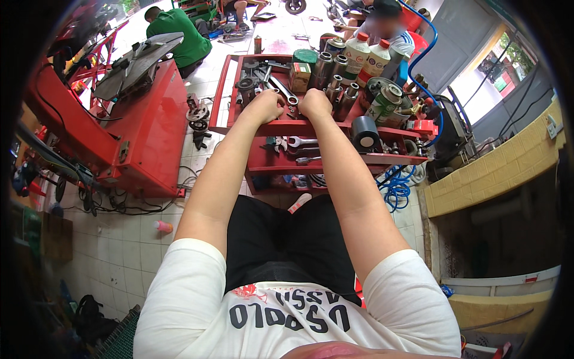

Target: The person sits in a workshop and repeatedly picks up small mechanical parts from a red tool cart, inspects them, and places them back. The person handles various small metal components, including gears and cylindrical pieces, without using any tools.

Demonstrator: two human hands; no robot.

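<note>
Here, the person is standing over a red tool cart (239, 127) and pressing both fists down at the near edge of its top tray, the left hand (265, 105) and the right hand (315, 103) sitting close together, just apart. Both are curling shut with the knuckles up, and whatever the fingers are closing on is hiding beneath them, so I cannot tell what either one is gripping, if anything. Right at the knuckles a combination wrench (282, 90) is lying slanted across the tray, and steel sockets (336, 96) are standing upright just right of the right hand. That steel is looking hard, stiff and fairly heavy for its size, probably greasy and slick in a shop like this, so I would be taking the wrench by the middle of its shank and a socket around its barrel. Farther back, white oil bottles (366, 57) with red caps are crowding the far right corner, top-heavy and easy to knock. A black roll of tape (366, 133) is sitting on the shelf below. Another person in a green shirt (179, 33) is crouching on the floor far to the left.
</note>
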